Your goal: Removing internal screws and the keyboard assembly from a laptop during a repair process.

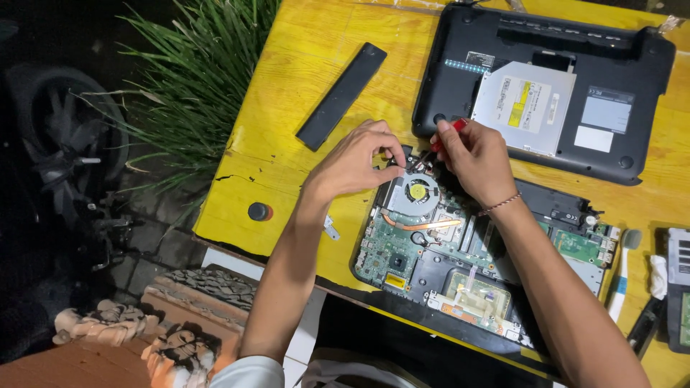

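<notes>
From the head camera, both hands are down over the opened laptop's motherboard [431, 251], which lies flat on the yellow wooden table [302, 79]. The right hand [471, 154] is wrapped tight around a red-handled screwdriver [447, 136], its shaft angling down towards the cooling fan [418, 192] just below the fingertips. The left hand [356, 162] has its fingers curled narrow, thumb and forefinger pinched close at the fan's upper edge; whether they grip a screw or only steady the housing is hard to tell at this size.

The fan looks light and stiff but delicate, a thin plastic shell with a copper heat pipe [424, 225] running off beneath it, so the outer rim seems the safe place to hold, not the blades or the pipe. The board around it is crowded with fragile parts.

Beyond the right knuckles sits the black bottom case [632, 79] with a silver optical drive [528, 104]. Above the left fingers lies a long black battery [341, 95]. Off the table's left edge, spiky green plants [194, 79] and dark ground.
</notes>
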